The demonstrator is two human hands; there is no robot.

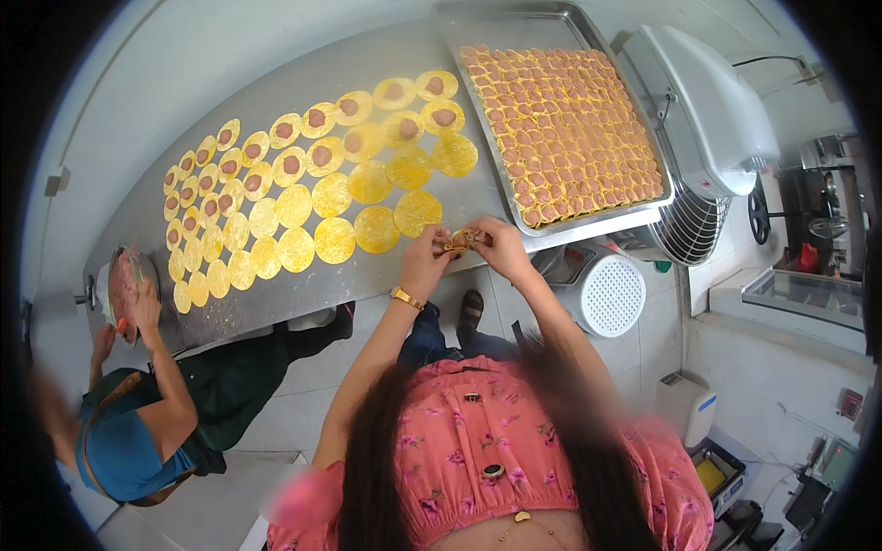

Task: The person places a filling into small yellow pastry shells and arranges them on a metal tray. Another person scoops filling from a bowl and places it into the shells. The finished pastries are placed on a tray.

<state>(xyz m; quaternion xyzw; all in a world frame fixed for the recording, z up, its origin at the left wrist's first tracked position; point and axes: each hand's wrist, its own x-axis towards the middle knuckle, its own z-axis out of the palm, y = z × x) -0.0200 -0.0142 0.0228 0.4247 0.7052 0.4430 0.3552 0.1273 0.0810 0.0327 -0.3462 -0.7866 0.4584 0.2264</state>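
I hold a small filled wrapper (459,241) between my two hands, over the front edge of the steel desk (470,197) and straight in front of me. My left hand (425,253) is drawn narrow, its fingertips pinching the left side of the wrapper; my right hand (499,246) pinches the other side just as closely. A little of the brown-pink filling seems to show between the yellow folds, though my fingers hide much of it. On my left wrist sits a gold watch (407,297).

To the left of my hands, round yellow wrappers lie flat in slanting rows on the desk. The farther ones carry a lump of filling each — the nearer ones, such as the one closest to my left hand (418,213), are bare. Just beyond my right hand is a metal tray (524,32), packed with open-topped filled pieces (565,138) in tight rows; its far end is bare metal.

Right of the tray stands a white machine (703,110) with a wire guard (689,225). At the desk's left end, a co-worker in a blue top (138,450) has a hand (147,308) at a bowl of pinkish filling (121,289).
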